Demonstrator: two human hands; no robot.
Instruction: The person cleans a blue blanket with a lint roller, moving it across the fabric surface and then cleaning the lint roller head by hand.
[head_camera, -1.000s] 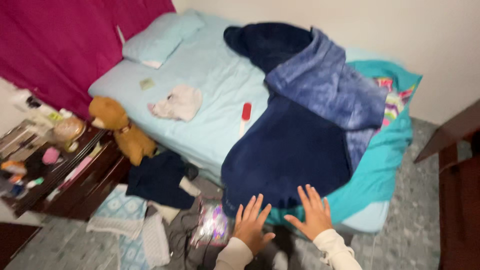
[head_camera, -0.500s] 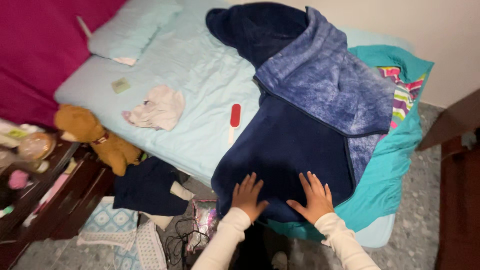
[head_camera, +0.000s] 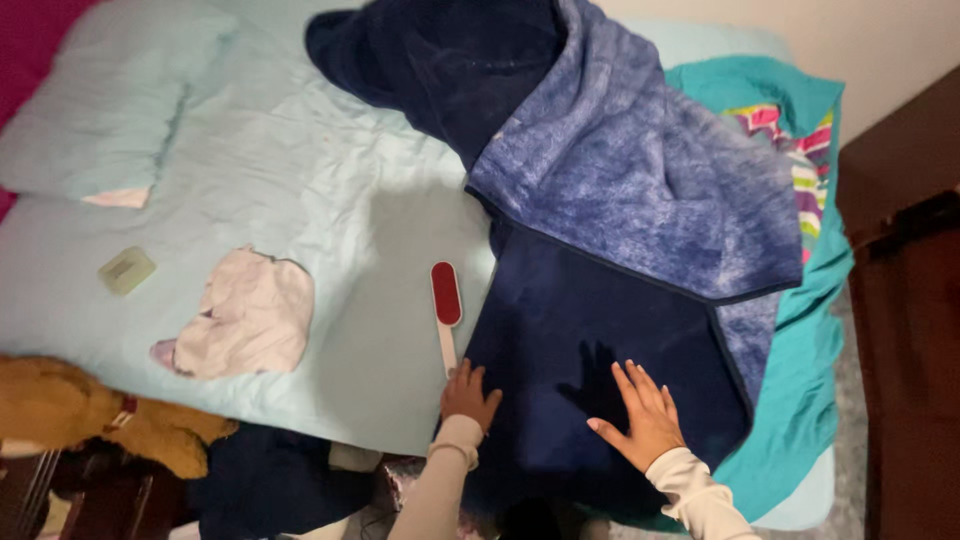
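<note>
head view: left hand (head_camera: 468, 393) lies with fingers loosely curled on the near left edge of the navy blanket (head_camera: 590, 340), just beside the white handle of the red brush (head_camera: 446, 305); it clasps nothing. right hand (head_camera: 645, 418) lies flat, fingers spread wide, on the blanket's near part. blanket covers the right half of the bed (head_camera: 330, 210), its upper part folded back. risk: a tug at that edge may catch the brush and drag it off; the overhanging corner may slide to the floor.
</note>
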